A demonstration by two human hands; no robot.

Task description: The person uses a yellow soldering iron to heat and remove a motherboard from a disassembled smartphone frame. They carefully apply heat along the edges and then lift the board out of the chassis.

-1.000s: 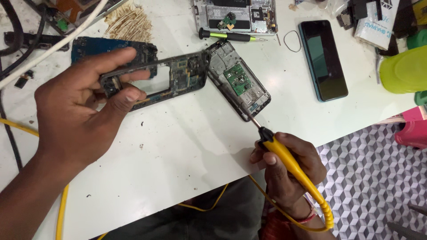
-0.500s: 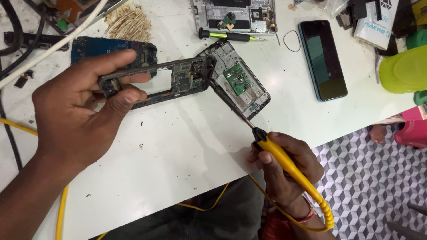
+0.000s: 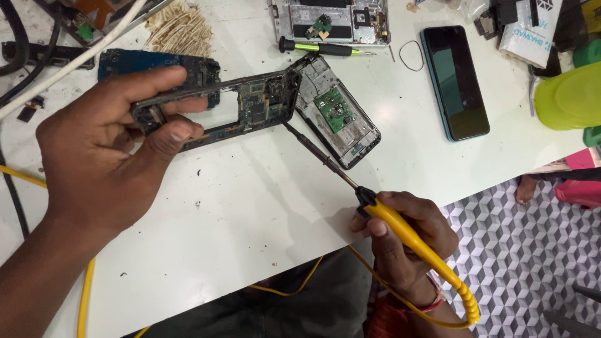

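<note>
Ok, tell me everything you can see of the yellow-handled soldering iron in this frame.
The yellow-handled soldering iron has a smooth yellow plastic-looking grip, a black collar and a long, thin dark metal shaft. A ribbed yellow sleeve at its back end leads into a thin yellow cord. The right hand grips the handle near the table's front edge. The iron slants up and left, its tip meeting the lower right corner of the dark stripped phone frame with circuit board, which the left hand holds raised.

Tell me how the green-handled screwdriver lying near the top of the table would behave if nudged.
The green-handled screwdriver looks round-bodied and lies flat on the smooth white table, so it would probably roll rather than slide. It seems rigid and light for its length. Its thin tip points towards the small black ring, which it might knock.
</note>
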